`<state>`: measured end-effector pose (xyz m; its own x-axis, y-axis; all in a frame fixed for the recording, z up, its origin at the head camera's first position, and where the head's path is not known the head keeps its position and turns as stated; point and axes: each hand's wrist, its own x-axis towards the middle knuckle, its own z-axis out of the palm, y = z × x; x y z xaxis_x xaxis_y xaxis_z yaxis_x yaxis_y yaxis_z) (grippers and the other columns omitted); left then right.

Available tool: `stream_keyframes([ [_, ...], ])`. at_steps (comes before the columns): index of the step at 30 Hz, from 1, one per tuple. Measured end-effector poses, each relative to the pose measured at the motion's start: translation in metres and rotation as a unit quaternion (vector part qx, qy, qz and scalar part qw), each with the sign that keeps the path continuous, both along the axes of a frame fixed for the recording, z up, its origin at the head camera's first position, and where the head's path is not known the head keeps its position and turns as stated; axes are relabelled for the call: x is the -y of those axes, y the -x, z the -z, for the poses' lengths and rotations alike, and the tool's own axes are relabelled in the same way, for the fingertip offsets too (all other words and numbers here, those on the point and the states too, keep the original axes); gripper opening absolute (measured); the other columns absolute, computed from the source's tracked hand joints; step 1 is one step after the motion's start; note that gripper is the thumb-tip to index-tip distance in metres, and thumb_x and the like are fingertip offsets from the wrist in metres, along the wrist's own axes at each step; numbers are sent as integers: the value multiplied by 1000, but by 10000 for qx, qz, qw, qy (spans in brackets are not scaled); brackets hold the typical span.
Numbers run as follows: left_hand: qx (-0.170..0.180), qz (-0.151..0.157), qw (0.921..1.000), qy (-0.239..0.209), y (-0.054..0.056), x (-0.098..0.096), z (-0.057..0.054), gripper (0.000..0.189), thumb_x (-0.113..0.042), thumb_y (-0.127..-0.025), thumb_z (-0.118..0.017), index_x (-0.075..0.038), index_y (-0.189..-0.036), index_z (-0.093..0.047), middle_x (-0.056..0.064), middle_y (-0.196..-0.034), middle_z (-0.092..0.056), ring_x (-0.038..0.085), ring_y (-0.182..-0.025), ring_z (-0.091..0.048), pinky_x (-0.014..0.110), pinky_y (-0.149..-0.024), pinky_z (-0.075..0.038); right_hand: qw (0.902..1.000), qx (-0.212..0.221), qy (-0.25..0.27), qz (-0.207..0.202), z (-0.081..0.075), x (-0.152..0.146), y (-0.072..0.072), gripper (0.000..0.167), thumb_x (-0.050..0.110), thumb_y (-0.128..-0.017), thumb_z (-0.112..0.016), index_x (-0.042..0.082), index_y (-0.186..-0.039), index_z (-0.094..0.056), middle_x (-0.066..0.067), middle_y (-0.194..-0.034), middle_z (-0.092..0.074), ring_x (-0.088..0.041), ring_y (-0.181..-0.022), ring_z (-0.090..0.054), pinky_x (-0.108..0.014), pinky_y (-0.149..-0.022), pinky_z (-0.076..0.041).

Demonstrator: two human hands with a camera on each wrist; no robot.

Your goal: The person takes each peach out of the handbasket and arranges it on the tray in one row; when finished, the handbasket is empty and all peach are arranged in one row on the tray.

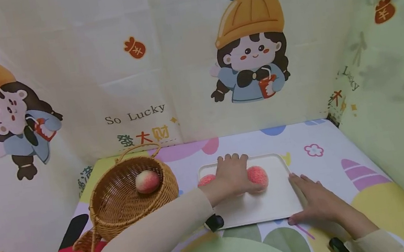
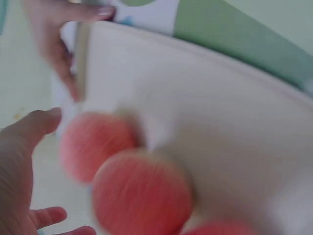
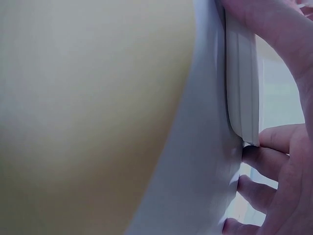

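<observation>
Over a white rectangular tray (image 1: 280, 201), my left hand (image 1: 232, 176) reaches among pink-red peaches. One peach (image 1: 258, 178) shows right of that hand and another (image 1: 206, 180) left of it; a third is mostly hidden beneath. The left wrist view has the thumb and fingers spread apart, close to a blurred peach (image 2: 142, 193), not wrapped round it. My right hand (image 1: 319, 200) rests at the tray's right edge, its thumb by the near corner and its fingers extended along the side. In the right wrist view fingertips touch the tray's rim (image 3: 243, 88).
Left of the tray a brown wicker basket (image 1: 122, 219) with a handle leans, its opening facing me, holding one pale pink peach (image 1: 148, 182). A patterned cloth (image 1: 320, 165) covers the table. Printed curtains (image 1: 188, 80) stand behind and at both sides.
</observation>
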<state>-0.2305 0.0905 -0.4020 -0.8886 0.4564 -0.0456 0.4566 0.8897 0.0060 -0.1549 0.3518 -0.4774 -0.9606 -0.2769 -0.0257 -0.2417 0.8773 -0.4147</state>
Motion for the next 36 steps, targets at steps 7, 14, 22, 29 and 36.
stream_keyframes([
  [7, 199, -251, 9867, -1593, 4, 76, -70, 70, -60, -88, -65, -13, -140, -59, 4, -133, -63, 24, -119, -59, 45, -99, -46, 9999, -73, -29, 92, -2, -5, -5, 135, 75, -56, -83, -5, -153, -34, -26, -156, -36, -52, -143, -26, -72, -108, -21],
  [14, 717, -1014, 9587, -2558, 20, 179, -105, 27, -39, -91, -64, -15, -91, -75, -4, -82, -67, 17, -77, -58, 34, -67, -47, 9999, -48, -81, 81, -3, -10, -4, 134, 76, -57, -82, -6, -152, -34, -26, -156, -35, -52, -143, -25, -72, -108, -21],
  [22, 1586, -665, 9702, -1705, 40, 255, -92, 23, -25, -92, -66, -8, -80, -76, -4, -68, -63, 14, -63, -51, 31, -60, -44, 10000, -21, -47, 81, -1, -11, -3, 134, 76, -57, -82, -7, -151, -35, -27, -156, -35, -53, -142, -25, -73, -107, -20],
  [29, 1903, -307, 9795, -584, 43, 266, -82, 39, -18, -92, -70, 5, -123, -68, 16, -119, -69, 32, -112, -63, 50, -96, -49, 10000, 15, -26, 67, -1, -5, -3, 134, 75, -56, -83, -6, -151, -35, -27, -156, -36, -53, -142, -26, -73, -107, -21],
  [36, 2100, 127, 9774, 219, 38, 258, -60, 48, -11, -96, -64, -1, -142, -54, 21, -136, -58, 34, -124, -53, 54, -106, -40, 10000, 45, -43, 64, -1, -2, -2, 133, 75, -56, -83, -5, -152, -36, -26, -156, -35, -53, -142, -26, -73, -107, -21],
])
